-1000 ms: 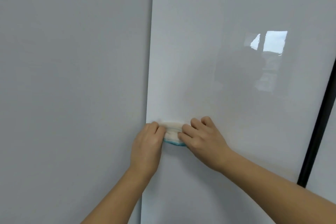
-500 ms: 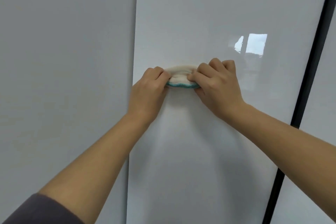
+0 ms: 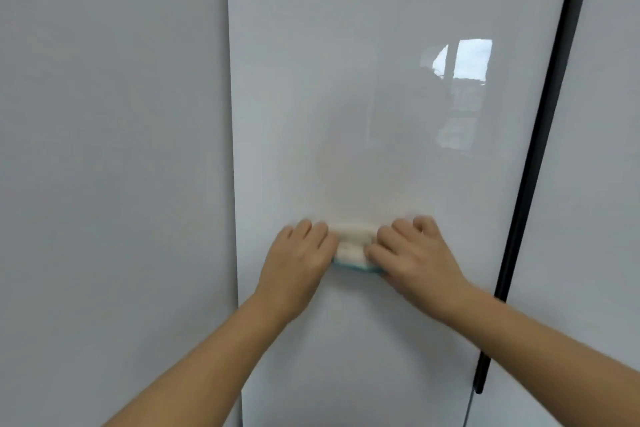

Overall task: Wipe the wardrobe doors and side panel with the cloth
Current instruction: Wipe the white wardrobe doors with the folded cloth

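At the far left a matte grey panel (image 3: 114, 149) fills the view, and its right edge meets the glossy white wardrobe door (image 3: 346, 80) that I am facing. My bare left forearm comes up from the bottom edge and crosses that seam. My left hand (image 3: 298, 260) is on the door, just right of the seam. Its back is towards me and its fingers are bent over onto the left end of the cloth (image 3: 353, 243), gripping it against the surface. The hand is narrow, not spread. The fingertips are blurred and tucked past the knuckles, so I cannot tell how the thumb lies.

The cloth sits between my two hands, bunched into a short cream roll pressed to the door, with a teal edge showing along its lower side. Only its middle shows, since my fingers cover both ends.

My right hand (image 3: 412, 256) mirrors the left one, knuckles up and fingers curled onto the right end of the cloth, holding it to the door. Its forearm runs off to the lower right corner. Above and to the right of this hand the gloss carries a bright reflection (image 3: 464, 62) shaped like a window. Further right a black vertical strip (image 3: 540, 163) runs down the door's edge, well apart from my hands, and beyond it lies another pale door (image 3: 602, 184).
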A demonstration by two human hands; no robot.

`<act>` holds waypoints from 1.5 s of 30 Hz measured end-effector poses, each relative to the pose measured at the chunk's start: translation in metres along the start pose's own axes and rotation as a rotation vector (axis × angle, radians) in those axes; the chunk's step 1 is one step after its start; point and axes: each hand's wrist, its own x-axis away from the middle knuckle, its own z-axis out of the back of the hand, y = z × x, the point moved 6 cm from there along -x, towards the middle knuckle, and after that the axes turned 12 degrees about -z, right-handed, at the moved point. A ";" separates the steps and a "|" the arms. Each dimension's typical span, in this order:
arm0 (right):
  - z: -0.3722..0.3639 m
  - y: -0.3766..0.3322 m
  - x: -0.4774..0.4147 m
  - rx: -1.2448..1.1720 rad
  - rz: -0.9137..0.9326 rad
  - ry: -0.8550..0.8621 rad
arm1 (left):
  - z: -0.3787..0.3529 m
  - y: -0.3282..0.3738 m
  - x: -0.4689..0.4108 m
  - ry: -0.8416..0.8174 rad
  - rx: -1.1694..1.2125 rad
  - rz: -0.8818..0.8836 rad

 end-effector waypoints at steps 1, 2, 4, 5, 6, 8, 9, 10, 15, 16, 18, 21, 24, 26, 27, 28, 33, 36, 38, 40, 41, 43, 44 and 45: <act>0.008 0.009 -0.013 0.015 -0.015 0.027 | 0.009 -0.009 -0.016 0.026 -0.021 -0.012; 0.016 0.020 -0.028 0.036 -0.023 0.050 | 0.018 -0.018 -0.033 0.047 -0.040 -0.027; 0.031 0.047 -0.059 0.071 -0.069 0.106 | 0.037 -0.037 -0.070 0.095 -0.090 -0.009; 0.038 0.063 -0.075 0.082 -0.114 0.141 | 0.046 -0.048 -0.090 0.129 -0.110 0.019; 0.043 0.077 -0.089 0.085 -0.161 0.168 | 0.053 -0.058 -0.108 0.160 -0.118 0.043; 0.049 0.093 -0.105 0.073 -0.211 0.188 | 0.063 -0.069 -0.133 0.199 -0.100 0.061; 0.050 0.094 -0.105 0.062 -0.220 0.195 | 0.063 -0.069 -0.136 0.210 -0.077 0.057; 0.051 0.092 -0.100 0.051 -0.225 0.201 | 0.059 -0.065 -0.132 0.221 -0.054 0.049; 0.031 0.051 -0.012 0.031 -0.167 0.100 | 0.023 -0.003 -0.062 0.194 0.037 -0.033; 0.026 0.043 0.010 0.028 -0.142 0.062 | 0.014 0.013 -0.046 0.174 0.056 -0.058; 0.018 0.028 0.050 0.036 -0.080 -0.032 | -0.003 0.046 -0.015 0.121 0.091 -0.121; 0.008 0.013 0.086 0.068 -0.009 -0.157 | -0.019 0.078 0.011 0.050 0.131 -0.166; 0.011 0.018 0.084 0.101 0.012 -0.138 | -0.020 0.076 0.004 0.042 0.141 -0.143; 0.019 0.027 0.071 0.119 0.009 -0.094 | -0.015 0.067 -0.009 0.051 0.142 -0.128; 0.024 0.034 0.063 0.130 0.004 -0.061 | -0.011 0.062 -0.017 0.067 0.135 -0.122; 0.029 0.040 0.055 0.144 0.002 -0.026 | -0.007 0.057 -0.026 0.081 0.125 -0.121; 0.063 0.080 -0.006 0.218 -0.035 0.205 | 0.021 0.019 -0.091 0.177 0.045 -0.064; 0.082 0.119 -0.049 0.300 -0.103 0.283 | 0.043 -0.009 -0.147 0.249 -0.009 -0.034; 0.092 0.140 -0.074 0.350 -0.136 0.322 | 0.056 -0.026 -0.179 0.317 -0.013 0.018; 0.095 0.149 -0.087 0.373 -0.135 0.333 | 0.062 -0.030 -0.191 0.369 0.027 0.043; 0.096 0.149 -0.088 0.370 -0.144 0.336 | 0.061 -0.028 -0.188 0.386 0.049 0.045; 0.097 0.147 -0.078 0.349 -0.185 0.340 | 0.056 -0.017 -0.176 0.408 0.087 0.034; 0.097 0.144 -0.068 0.332 -0.207 0.336 | 0.052 -0.010 -0.168 0.410 0.103 0.021; 0.096 0.140 -0.057 0.311 -0.220 0.323 | 0.047 -0.003 -0.161 0.410 0.118 0.004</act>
